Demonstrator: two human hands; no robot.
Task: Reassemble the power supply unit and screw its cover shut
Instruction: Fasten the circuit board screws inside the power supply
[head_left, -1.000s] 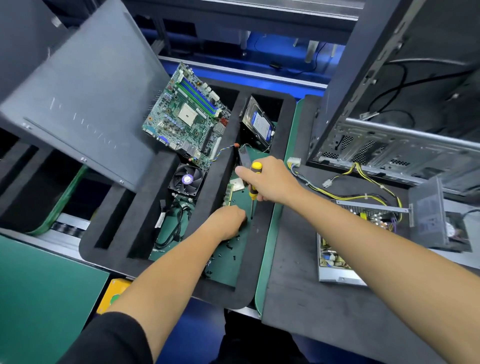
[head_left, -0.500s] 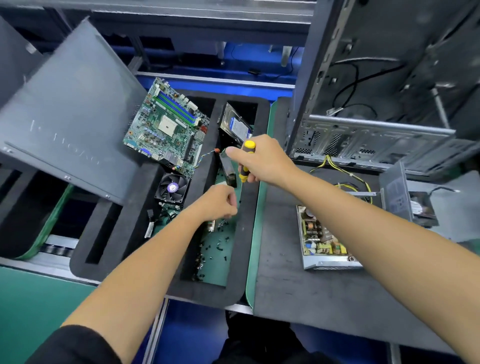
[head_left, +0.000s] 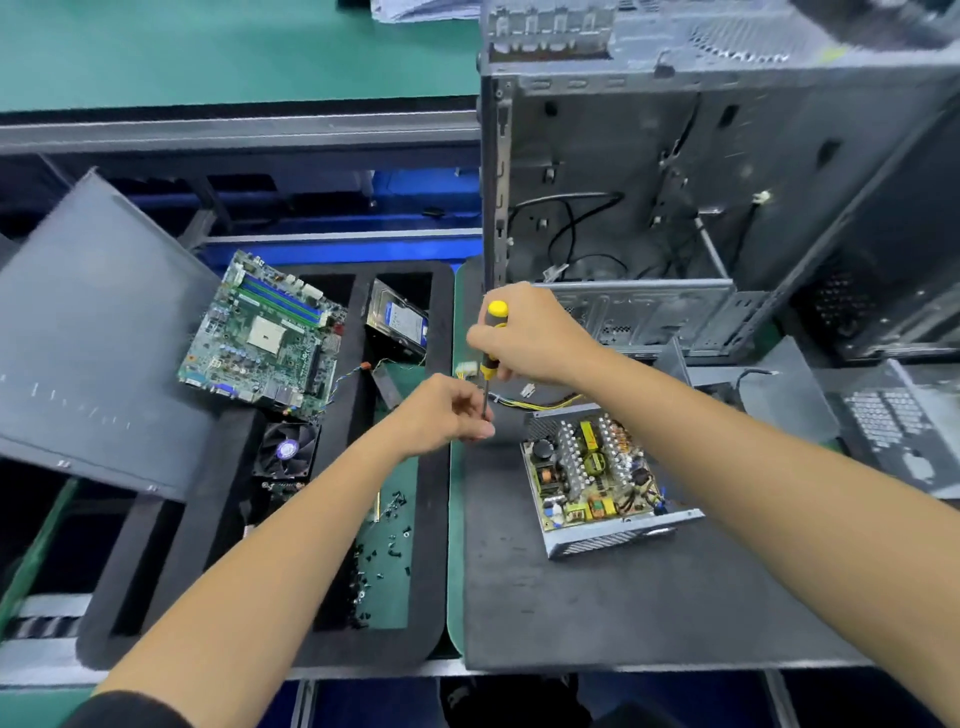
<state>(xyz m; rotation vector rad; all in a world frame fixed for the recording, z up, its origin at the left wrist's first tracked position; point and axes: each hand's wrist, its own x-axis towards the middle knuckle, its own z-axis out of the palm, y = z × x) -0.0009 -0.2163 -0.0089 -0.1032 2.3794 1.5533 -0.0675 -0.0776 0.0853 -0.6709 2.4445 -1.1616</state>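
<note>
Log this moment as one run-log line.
right hand: grips screwdriver | left hand: pinched at its tip, screw not discernible | power supply unit: open, cover off

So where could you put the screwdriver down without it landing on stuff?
The dark mat is bare in front of the open power supply, toward the near edge. The tray slot beside it is crowded with loose screws, and yellow wires lie behind the supply.

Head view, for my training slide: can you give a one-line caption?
Right hand grips a screwdriver, left hand at its tip, beside the open power supply.
</note>
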